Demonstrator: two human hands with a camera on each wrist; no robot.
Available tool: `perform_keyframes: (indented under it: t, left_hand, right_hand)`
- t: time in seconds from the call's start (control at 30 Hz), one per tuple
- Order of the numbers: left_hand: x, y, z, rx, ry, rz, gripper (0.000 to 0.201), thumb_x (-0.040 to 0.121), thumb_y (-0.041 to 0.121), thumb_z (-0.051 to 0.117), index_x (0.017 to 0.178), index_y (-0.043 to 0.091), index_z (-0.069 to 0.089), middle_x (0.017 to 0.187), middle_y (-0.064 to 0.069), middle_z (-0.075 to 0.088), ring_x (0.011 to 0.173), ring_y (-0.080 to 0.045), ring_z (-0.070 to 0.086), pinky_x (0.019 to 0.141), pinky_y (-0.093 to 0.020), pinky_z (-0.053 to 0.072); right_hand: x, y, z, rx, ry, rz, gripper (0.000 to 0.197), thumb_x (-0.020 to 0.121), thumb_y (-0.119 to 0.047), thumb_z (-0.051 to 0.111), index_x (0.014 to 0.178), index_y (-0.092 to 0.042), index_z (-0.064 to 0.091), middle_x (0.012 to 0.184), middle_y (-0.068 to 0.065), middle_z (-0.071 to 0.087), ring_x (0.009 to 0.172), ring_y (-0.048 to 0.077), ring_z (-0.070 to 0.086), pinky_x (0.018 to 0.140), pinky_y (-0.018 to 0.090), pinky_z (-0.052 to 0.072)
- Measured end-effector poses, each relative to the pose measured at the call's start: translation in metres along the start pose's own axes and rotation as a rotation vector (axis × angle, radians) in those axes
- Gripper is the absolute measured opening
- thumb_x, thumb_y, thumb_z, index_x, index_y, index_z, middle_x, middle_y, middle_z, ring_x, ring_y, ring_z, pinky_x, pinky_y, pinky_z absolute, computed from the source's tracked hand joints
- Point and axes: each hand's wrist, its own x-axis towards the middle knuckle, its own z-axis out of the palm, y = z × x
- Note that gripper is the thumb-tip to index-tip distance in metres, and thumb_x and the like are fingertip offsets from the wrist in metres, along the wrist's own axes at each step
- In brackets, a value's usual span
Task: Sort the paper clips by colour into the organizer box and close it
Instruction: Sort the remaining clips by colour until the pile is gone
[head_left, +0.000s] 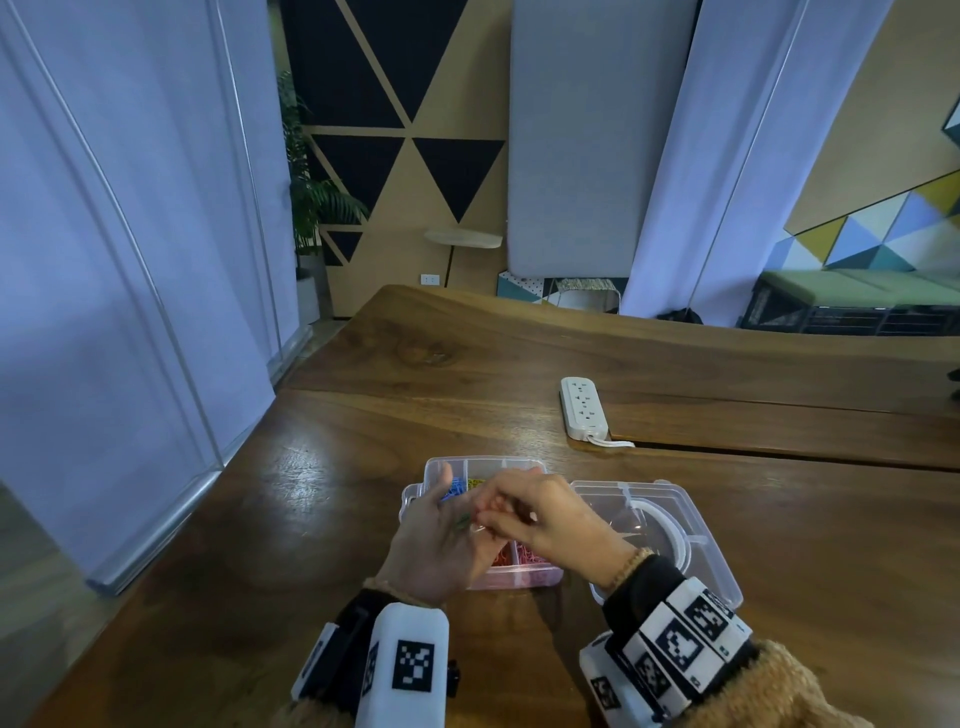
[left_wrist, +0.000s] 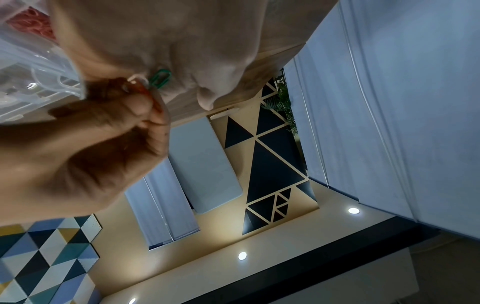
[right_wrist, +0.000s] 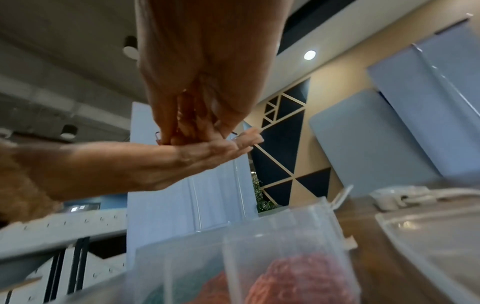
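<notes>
Resting flat and palm-up above the clear plastic organizer box (head_left: 519, 579), the left hand (head_left: 441, 540) carries a small green wire paper clip (left_wrist: 161, 78), its fingers straight. The right hand (head_left: 535, 514), coming from 3 o'clock, pinches loose clips on that palm; which colour, I cannot tell. The green clip's long axis points toward 1 o'clock. The box holds red, pink, blue and yellow clips, each in its own compartment. Its transparent lid (head_left: 670, 525) lies open at 3 o'clock on the wooden surface (head_left: 363, 467).

Organizer box (head_left: 519, 581) on tabletop (head_left: 322, 499) before me; its lid (head_left: 696, 540) just right; power strip (head_left: 583, 408) behind; my hands above box.
</notes>
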Motion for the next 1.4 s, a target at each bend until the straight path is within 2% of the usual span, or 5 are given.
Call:
perform_keyframes:
  t: [0.27, 0.5, 0.93, 1.3, 1.4]
  left_hand:
    - [-0.006, -0.005, 0.015, -0.043, 0.143, 0.060, 0.049, 0.100, 0.029, 0.036, 0.121, -0.012, 0.053, 0.119, -0.033, 0.059, 0.110, -0.040, 0.055, 0.084, -0.046, 0.044]
    - [-0.008, -0.005, 0.014, -0.046, 0.144, 0.096, 0.034, 0.092, 0.006, 0.041, 0.120, -0.013, 0.049, 0.106, -0.032, 0.064, 0.105, -0.041, 0.056, 0.090, -0.052, 0.039]
    - [-0.029, 0.017, -0.022, -0.141, 0.089, 0.293, 0.111, 0.010, -0.025, 0.084, 0.116, -0.010, 0.053, 0.110, -0.042, 0.058, 0.090, -0.048, 0.066, 0.070, -0.046, 0.059]
    - [-0.020, 0.015, -0.033, -0.208, 0.028, 0.271, 0.081, 0.031, -0.020, 0.088, 0.107, -0.015, 0.063, 0.125, -0.031, 0.057, 0.103, -0.036, 0.066, 0.070, -0.036, 0.060]
    - [-0.020, 0.013, -0.025, -0.179, 0.104, 0.264, 0.021, 0.076, -0.009, 0.066, 0.095, -0.017, 0.066, 0.123, -0.032, 0.058, 0.096, -0.036, 0.069, 0.064, -0.034, 0.061]
  right_hand:
    - [0.001, 0.000, -0.010, 0.673, 0.147, 0.411, 0.009, 0.089, -0.003, 0.055, 0.085, -0.008, 0.061, 0.058, -0.006, 0.059, 0.050, 0.005, 0.046, 0.047, 0.014, 0.038]
    - [0.001, 0.003, -0.011, 0.608, 0.140, 0.452, 0.005, 0.087, -0.007, 0.059, 0.086, -0.006, 0.063, 0.061, -0.003, 0.061, 0.051, 0.004, 0.049, 0.046, 0.014, 0.039]
    - [-0.005, 0.037, -0.013, 0.949, 0.247, 0.676, 0.015, 0.092, 0.003, 0.046, 0.082, 0.000, 0.058, 0.065, 0.006, 0.055, 0.049, 0.007, 0.048, 0.045, 0.016, 0.039]
    - [0.001, 0.033, -0.028, 0.356, -0.094, 0.686, 0.011, 0.091, -0.001, 0.051, 0.083, -0.008, 0.056, 0.070, 0.004, 0.062, 0.053, 0.005, 0.057, 0.051, 0.015, 0.046]
    - [0.013, 0.024, -0.020, 0.312, -0.160, 0.670, 0.012, 0.090, -0.004, 0.052, 0.081, -0.011, 0.056, 0.071, 0.001, 0.062, 0.055, 0.004, 0.058, 0.056, 0.016, 0.049]
